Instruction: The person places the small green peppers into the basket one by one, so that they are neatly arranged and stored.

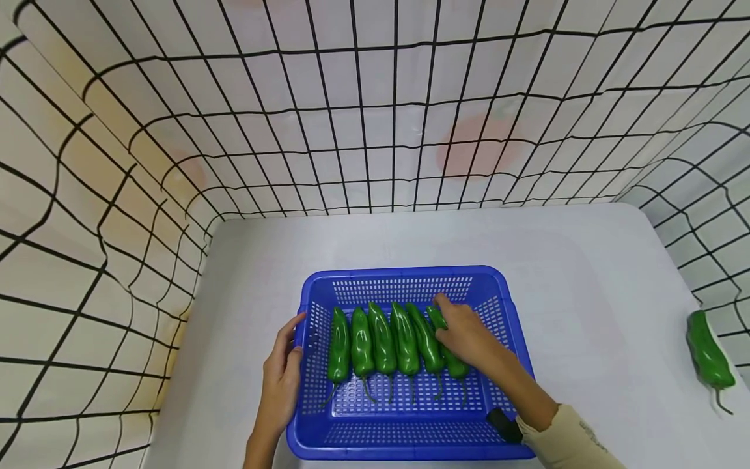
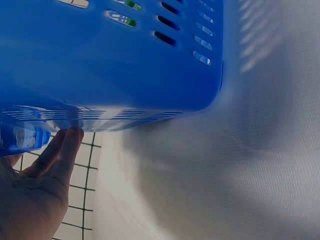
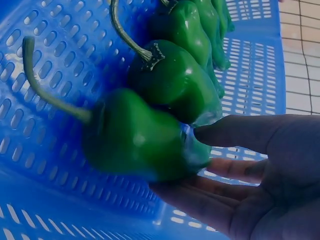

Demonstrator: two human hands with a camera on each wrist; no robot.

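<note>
A blue plastic basket (image 1: 404,453) with slotted walls holds several green chili peppers (image 1: 383,342) lying side by side in a row, stems toward the near side. My right hand (image 1: 469,332) reaches in at the row's right end and holds the rightmost green pepper (image 3: 140,140) near its tip, thumb on one side and fingers on the other. Its stem points away from the palm in the right wrist view. My left hand (image 1: 282,378) is at the basket's left side. In the left wrist view, its straight fingers (image 2: 70,155) touch the outer wall.
Another green pepper (image 1: 709,355) lies on the white table surface (image 1: 586,293) at the far right, beside the mesh. Black wire grid panels (image 1: 395,130) stand along the back and both sides. A black strap (image 1: 504,425) is at the right wrist.
</note>
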